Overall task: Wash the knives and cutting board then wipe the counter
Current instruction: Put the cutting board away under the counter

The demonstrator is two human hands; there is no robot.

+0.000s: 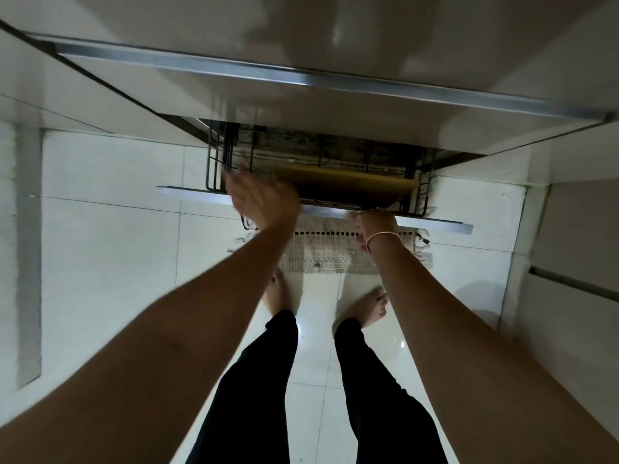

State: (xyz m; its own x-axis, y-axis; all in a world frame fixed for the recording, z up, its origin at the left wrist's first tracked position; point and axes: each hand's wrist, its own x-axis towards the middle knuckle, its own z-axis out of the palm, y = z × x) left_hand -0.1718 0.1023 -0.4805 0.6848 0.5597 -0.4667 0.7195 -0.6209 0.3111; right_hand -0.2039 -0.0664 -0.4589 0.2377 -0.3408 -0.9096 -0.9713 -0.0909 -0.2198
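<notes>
Lying right of left fingers: cutting board

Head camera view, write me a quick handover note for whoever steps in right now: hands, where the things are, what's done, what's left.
Left hand: open, blurred, fingers straight, reaching over the left end of the pulled-out wire drawer below the counter.
Right hand: fingers curled over the drawer's front edge.
Cutting board: yellowish, lying in the drawer basket, neither hand on it.
Knives: none in view.
Done: the board appears stowed; whether it was washed cannot be told.
Left: probably close the drawer, check the knives, wipe the counter.
</notes>
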